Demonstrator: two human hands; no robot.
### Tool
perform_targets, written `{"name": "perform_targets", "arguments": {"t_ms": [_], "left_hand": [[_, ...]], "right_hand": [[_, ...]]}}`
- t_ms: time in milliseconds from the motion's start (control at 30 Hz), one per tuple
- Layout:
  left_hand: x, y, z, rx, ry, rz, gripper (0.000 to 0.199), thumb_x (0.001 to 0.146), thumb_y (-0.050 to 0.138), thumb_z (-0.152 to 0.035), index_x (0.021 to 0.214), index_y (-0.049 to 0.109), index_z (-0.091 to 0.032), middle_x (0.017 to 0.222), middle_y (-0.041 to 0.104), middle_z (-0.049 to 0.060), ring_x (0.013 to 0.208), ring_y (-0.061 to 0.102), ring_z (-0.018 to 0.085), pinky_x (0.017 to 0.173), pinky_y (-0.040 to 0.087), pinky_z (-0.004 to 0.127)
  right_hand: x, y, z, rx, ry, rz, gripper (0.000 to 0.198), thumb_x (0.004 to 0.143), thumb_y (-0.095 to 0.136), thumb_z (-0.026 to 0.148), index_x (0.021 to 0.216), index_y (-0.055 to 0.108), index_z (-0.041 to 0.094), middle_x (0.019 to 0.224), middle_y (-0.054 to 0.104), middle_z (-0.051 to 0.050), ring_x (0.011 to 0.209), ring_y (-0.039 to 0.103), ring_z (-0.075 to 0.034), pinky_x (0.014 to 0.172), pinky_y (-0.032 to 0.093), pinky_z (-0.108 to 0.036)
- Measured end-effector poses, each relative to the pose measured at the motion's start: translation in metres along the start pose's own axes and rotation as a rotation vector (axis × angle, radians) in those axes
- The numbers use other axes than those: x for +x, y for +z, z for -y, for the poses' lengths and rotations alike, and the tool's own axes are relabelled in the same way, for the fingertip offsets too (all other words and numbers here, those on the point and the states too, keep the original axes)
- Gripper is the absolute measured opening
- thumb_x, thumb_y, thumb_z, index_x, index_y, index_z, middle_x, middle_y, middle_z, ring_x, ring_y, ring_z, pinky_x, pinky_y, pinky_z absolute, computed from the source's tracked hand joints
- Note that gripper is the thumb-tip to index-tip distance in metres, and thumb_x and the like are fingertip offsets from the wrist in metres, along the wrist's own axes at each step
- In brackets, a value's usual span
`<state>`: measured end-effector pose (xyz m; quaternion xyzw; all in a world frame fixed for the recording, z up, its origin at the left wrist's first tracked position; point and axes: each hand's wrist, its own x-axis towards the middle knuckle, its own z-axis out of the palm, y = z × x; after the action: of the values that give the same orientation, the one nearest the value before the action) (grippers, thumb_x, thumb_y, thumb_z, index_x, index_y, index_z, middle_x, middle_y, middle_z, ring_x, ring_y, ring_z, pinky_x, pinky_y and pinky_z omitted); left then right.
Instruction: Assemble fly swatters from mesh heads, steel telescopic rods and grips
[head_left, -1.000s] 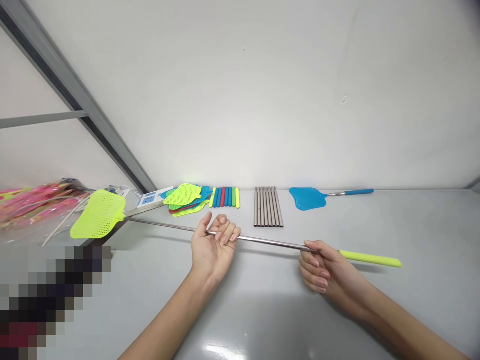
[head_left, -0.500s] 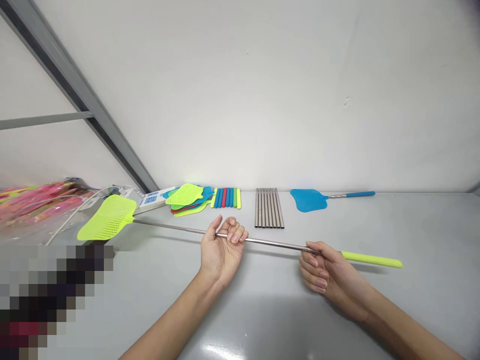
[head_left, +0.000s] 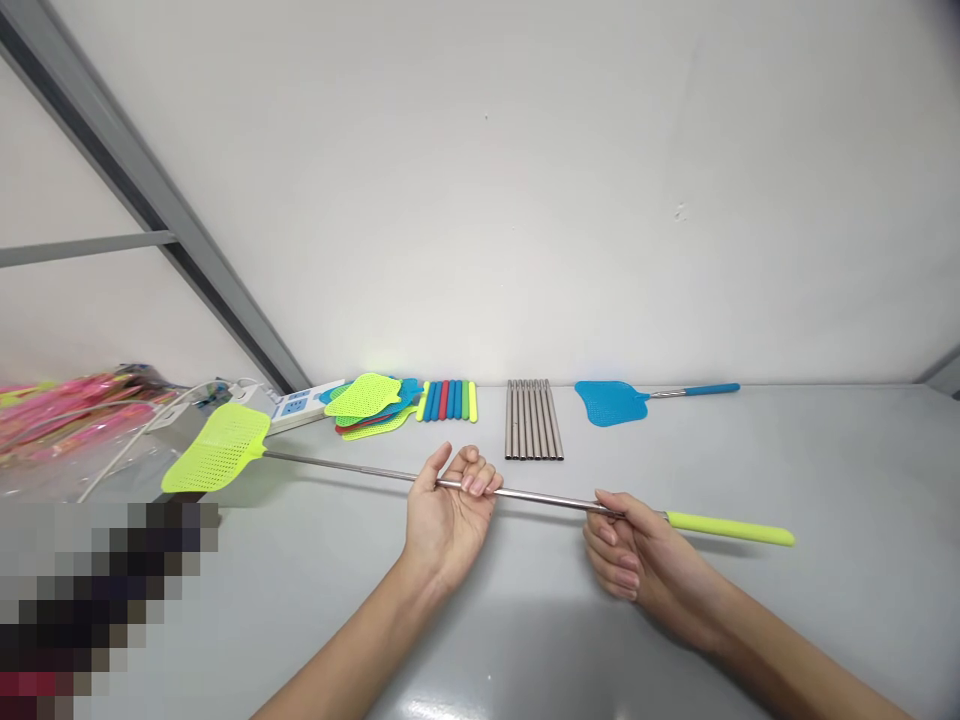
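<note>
A yellow-green fly swatter (head_left: 540,497) with an extended metal rod lies across both hands, its perforated head at the left and its smooth grip at the right. My left hand (head_left: 452,515), palm up, has its fingers curled over the middle of the rod. Closer to the grip, my right hand (head_left: 637,555) pinches the rod between thumb and fingers. Beyond the hands, a blue fly swatter (head_left: 613,402) with a short rod rests at the back of the table. Left of it is a row of metal tubes (head_left: 533,420).
Colored grips (head_left: 447,401) lie side by side near the wall, beside a pile of swatter heads (head_left: 366,397). A white power strip (head_left: 300,402) with a cable and plastic-bagged pink items (head_left: 75,420) are at the left. A grey metal frame (head_left: 169,235) stands against the wall.
The two hands have drawn slightly closer together along the rod, the swatter's grip shifting left with my right hand. The whole view has moved a little.
</note>
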<state>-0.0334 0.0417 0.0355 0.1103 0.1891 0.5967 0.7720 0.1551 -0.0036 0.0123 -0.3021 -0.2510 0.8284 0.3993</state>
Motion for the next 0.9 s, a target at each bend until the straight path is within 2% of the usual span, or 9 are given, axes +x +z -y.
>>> {"name": "perform_targets", "arguments": {"t_ms": [500, 667, 900], "left_hand": [[-0.006, 0.000, 0.012, 0.000, -0.084, -0.009, 0.027, 0.082, 0.037, -0.022, 0.062, 0.050, -0.010, 0.057, 0.038, 0.001, 0.051, 0.036, 0.009, 0.053, 0.038, 0.024], [-0.007, 0.000, 0.014, -0.001, -0.129, 0.057, 0.036, 0.084, 0.034, -0.023, 0.049, 0.039, -0.014, 0.048, 0.026, -0.003, 0.045, 0.030, 0.008, 0.053, 0.036, 0.024], [-0.007, -0.002, 0.014, -0.008, -0.125, 0.051, 0.037, 0.085, 0.034, -0.024, 0.048, 0.033, -0.016, 0.046, 0.023, -0.004, 0.043, 0.028, 0.008, 0.052, 0.035, 0.024]], "right_hand": [[0.003, 0.007, -0.007, 0.018, 0.042, 0.019, 0.034, 0.084, 0.036, 0.038, 0.058, 0.043, 0.016, 0.044, 0.025, 0.007, 0.038, 0.022, -0.006, 0.042, 0.020, -0.020], [0.004, 0.006, -0.011, 0.021, 0.037, 0.022, 0.034, 0.083, 0.037, 0.038, 0.058, 0.043, 0.017, 0.044, 0.025, 0.007, 0.038, 0.023, -0.007, 0.042, 0.021, -0.020], [0.005, 0.008, -0.014, -0.012, 0.005, -0.023, 0.037, 0.082, 0.038, 0.041, 0.054, 0.041, 0.017, 0.043, 0.026, 0.007, 0.038, 0.025, -0.007, 0.042, 0.023, -0.021]]}}
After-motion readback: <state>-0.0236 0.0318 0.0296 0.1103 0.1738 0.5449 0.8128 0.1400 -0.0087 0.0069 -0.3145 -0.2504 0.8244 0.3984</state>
